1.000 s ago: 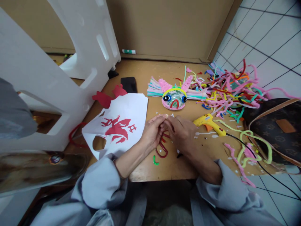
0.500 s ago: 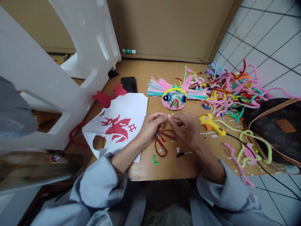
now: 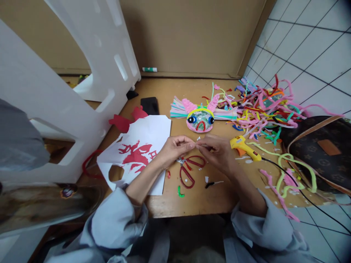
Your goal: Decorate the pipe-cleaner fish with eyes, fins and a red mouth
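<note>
My left hand (image 3: pixel 177 149) and my right hand (image 3: pixel 218 151) meet over the table, fingertips pinched together. Whatever lies between them is too small to make out. Just beyond is a craft animal face (image 3: pixel 201 122) with pink ears, googly eyes and a red mouth, resting on a bundle of pastel pipe cleaners (image 3: pixel 179 109). Red-handled scissors (image 3: pixel 182 161) lie open under my hands, their blades partly hidden by the left one. A yellow glue gun (image 3: pixel 248 149) rests beside my right hand.
White paper with red cut-outs (image 3: pixel 157 129) lies left, a black phone (image 3: pixel 149 106) behind it. Tangled pipe cleaners (image 3: pixel 270 113) and a brown handbag (image 3: pixel 309 146) stand right. The glue gun's black cable (image 3: pixel 296 184) runs off the table. Small scraps, including a green piece (image 3: pixel 179 191), lie in front.
The view has shifted slightly, so the table sits lower. Both hands remain pinched together; the pale bit seen between the fingertips before no longer shows clearly. A small red scrap beside the left wrist is now visible.
</note>
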`<action>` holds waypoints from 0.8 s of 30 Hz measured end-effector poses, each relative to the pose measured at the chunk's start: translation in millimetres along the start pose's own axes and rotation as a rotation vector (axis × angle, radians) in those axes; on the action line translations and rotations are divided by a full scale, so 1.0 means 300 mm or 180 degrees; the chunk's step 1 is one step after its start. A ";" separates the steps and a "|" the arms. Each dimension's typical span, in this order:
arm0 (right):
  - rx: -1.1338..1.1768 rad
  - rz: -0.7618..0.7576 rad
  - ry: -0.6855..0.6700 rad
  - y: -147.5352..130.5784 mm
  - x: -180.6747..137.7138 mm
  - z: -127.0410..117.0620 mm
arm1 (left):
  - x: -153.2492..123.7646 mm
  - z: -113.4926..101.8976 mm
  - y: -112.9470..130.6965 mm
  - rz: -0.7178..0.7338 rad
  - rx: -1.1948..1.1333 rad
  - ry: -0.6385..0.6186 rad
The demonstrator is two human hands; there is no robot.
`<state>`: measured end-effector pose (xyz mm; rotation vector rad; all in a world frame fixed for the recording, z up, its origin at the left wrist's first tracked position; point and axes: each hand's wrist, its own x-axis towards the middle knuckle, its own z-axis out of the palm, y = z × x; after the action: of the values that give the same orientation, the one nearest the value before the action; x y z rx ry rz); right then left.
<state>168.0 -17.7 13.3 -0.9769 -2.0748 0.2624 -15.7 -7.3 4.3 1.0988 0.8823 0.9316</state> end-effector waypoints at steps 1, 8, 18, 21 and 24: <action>0.0020 -0.0007 -0.0015 -0.005 0.001 -0.002 | -0.001 -0.001 0.002 -0.0028 0.0043 -0.0035; -0.0376 0.0044 0.0256 -0.037 -0.003 0.027 | 0.000 0.041 -0.008 0.0252 -0.0604 0.0694; -0.1614 0.0030 0.0479 -0.089 -0.037 0.102 | -0.015 0.129 -0.027 -0.0399 -0.2299 0.1217; -0.1562 0.0090 0.0346 -0.084 -0.039 0.099 | -0.012 0.132 -0.041 -0.0552 -0.2375 0.1194; -0.1443 0.0135 0.0336 -0.067 -0.043 0.097 | -0.011 0.132 -0.057 -0.0519 -0.2329 0.1075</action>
<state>140.1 -36.5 -3.4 -1.2710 -2.0582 -0.2469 22.4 -26.3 -3.0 0.2429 0.7842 1.1888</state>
